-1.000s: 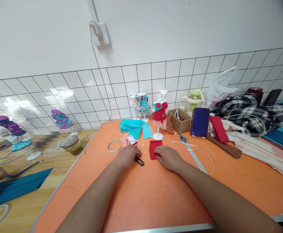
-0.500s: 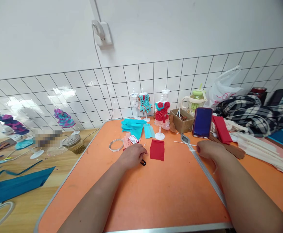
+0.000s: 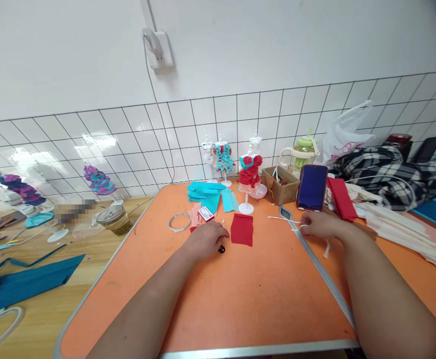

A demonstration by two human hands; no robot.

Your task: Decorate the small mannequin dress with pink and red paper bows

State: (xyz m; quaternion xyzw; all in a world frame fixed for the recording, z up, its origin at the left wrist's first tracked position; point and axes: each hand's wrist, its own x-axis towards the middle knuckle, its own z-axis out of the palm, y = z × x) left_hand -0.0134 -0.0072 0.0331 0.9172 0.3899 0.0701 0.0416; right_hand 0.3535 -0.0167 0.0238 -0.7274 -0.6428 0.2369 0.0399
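Now facing red cloth just right of left hand, running lengthwise forward. Pinching white strip with farther right hand; cannot tell left hand's grip.

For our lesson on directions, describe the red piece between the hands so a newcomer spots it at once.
On the orange table, look between the left hand and the right hand. The red piece lies flat there, just this side of the red-dressed mannequin. Unlike the longer, narrower red strip right of the phone, it is short.
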